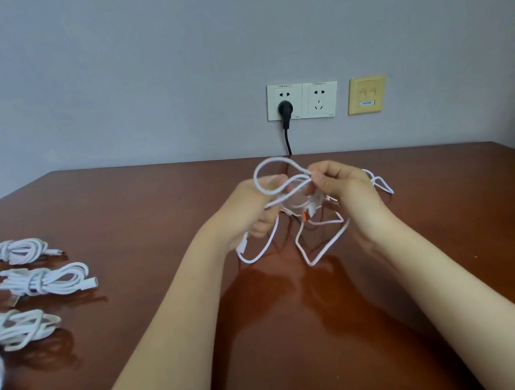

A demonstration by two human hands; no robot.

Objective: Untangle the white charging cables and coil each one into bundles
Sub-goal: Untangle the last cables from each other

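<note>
A tangle of white charging cable (296, 202) hangs between both hands above the brown table (120, 206). My left hand (252, 212) grips the coiled part of it, and a loop rises over its fingers. My right hand (344, 190) pinches the cable where that loop crosses itself. Loose strands hang below the hands to the tabletop, and one end trails off to the right of my right hand. A small orange mark shows inside the tangle.
Several coiled white cable bundles (44, 280) lie along the table's left edge. On the wall behind are two sockets (302, 101), one with a black plug (285, 109) whose cord drops behind the table, and a yellow plate (366, 94).
</note>
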